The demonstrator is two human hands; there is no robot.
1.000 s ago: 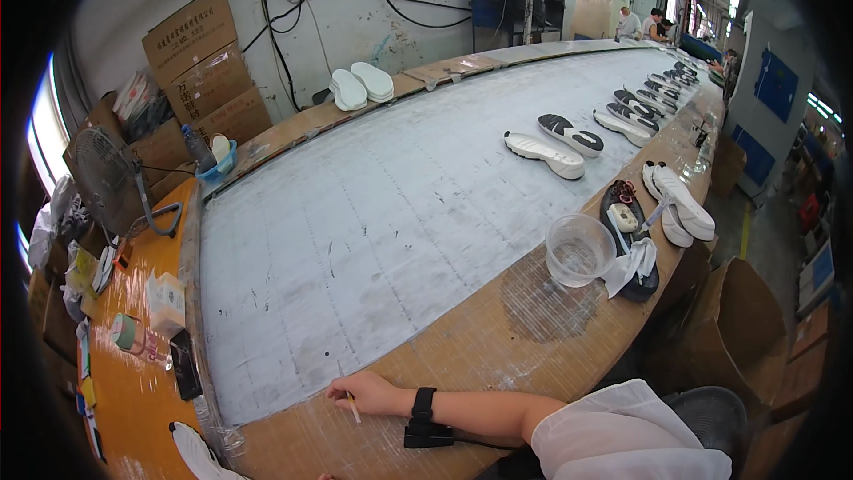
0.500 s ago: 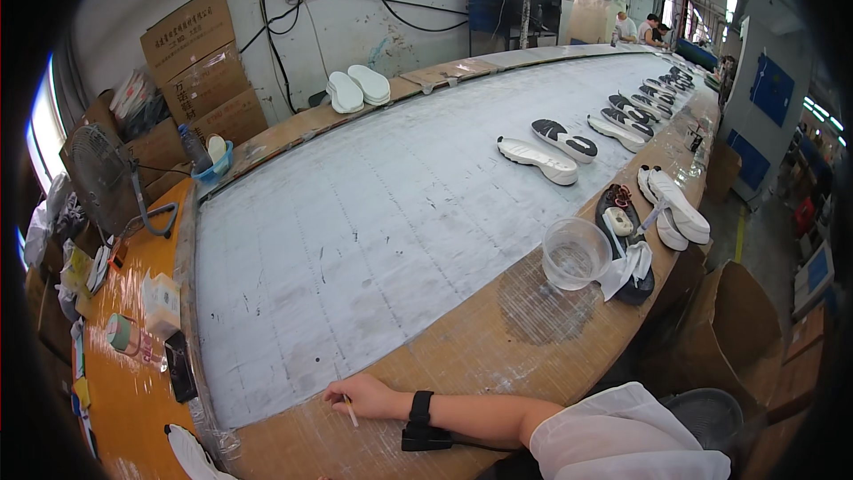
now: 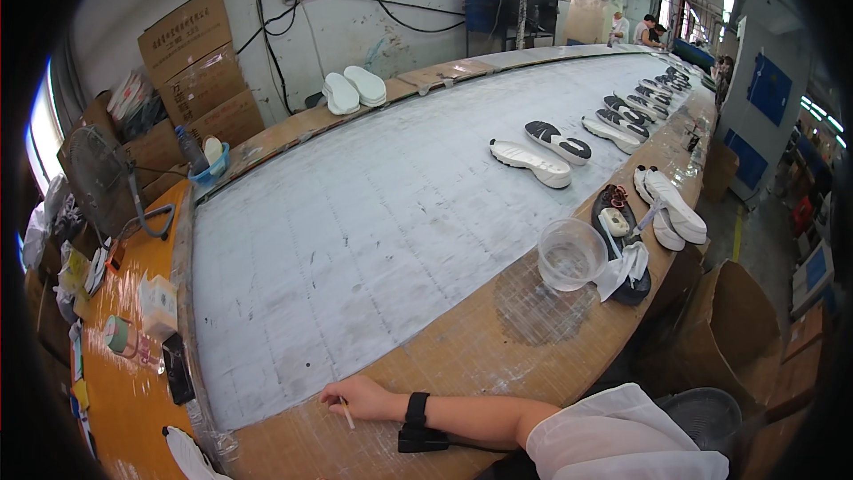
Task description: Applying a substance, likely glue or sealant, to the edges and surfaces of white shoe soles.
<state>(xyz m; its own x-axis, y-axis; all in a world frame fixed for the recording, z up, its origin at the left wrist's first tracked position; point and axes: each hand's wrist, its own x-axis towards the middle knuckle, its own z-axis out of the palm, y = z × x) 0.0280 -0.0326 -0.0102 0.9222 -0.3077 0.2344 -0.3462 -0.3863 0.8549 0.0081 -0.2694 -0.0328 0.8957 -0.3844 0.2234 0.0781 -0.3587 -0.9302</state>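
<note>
Right hand (image 3: 364, 397) on brown table edge (image 3: 453, 364), pinching slim stick (image 3: 347, 416) (forearm (image 3: 480, 417) stretched leftward).

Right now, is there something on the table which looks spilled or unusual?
A dark roundish patch on the brown table border, beside the clear tub. It stands out darker than its surroundings; wet or stained, I cannot tell.

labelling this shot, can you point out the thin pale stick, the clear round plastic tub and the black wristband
Thin pale stick (image 3: 348, 417): head view, lower part of its shaft.
Clear round plastic tub (image 3: 555, 275): head view, near side wall.
Black wristband (image 3: 416, 408): head view, upper part of its strap.
</note>
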